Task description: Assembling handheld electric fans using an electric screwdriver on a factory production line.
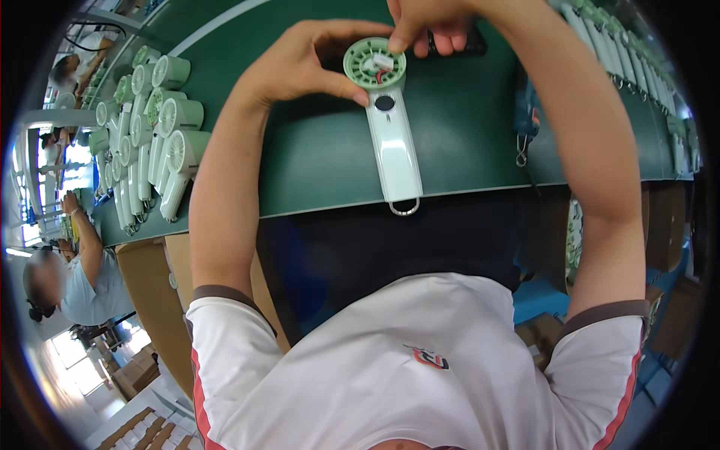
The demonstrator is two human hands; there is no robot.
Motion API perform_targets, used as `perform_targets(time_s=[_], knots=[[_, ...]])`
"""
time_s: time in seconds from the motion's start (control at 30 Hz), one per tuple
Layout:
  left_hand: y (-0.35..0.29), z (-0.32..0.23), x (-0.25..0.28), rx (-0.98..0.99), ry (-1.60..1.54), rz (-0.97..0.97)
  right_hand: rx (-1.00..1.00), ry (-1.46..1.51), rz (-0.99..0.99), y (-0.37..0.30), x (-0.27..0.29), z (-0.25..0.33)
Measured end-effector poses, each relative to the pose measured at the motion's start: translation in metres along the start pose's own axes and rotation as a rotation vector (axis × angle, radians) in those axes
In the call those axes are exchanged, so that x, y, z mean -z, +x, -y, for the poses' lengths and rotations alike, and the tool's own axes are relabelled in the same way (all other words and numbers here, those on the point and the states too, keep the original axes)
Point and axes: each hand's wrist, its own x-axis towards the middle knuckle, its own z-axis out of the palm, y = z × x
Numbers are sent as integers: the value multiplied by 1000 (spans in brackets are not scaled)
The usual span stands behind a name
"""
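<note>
A pale green handheld fan (394, 146) lies on the green table, its handle toward me and a metal loop at the near end. Its round head is open at the top, showing a ribbed ring with a small white connector (382, 61) and red and dark wires inside. My left hand (307, 67) is closed around the left side of the head, thumb at the neck near a dark oval button. At the head's right rim is my right hand (427, 26), fingers curled and a fingertip touching the edge. Whatever it pinches is hidden.
Many similar fans (180, 116) stand grouped at the left. A row of pale handles (615, 52) lines the right. Beyond my right hand is a black object (474, 43); a dark blue tool (525, 112) hangs near my right forearm. A co-worker (82, 277) sits at the left.
</note>
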Motion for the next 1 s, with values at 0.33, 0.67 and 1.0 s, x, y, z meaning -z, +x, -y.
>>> perform_targets(time_s=[0.33, 0.67, 1.0], knots=[[1, 2, -5, 71, 38, -23, 603, -377, -819, -45, -33, -101], [1, 1, -4, 18, 7, -40, 510, -828, -617, -61, -67, -166], [0, -2, -8, 88, 70, -53, 573, -349, -750, -84, -56, -180]])
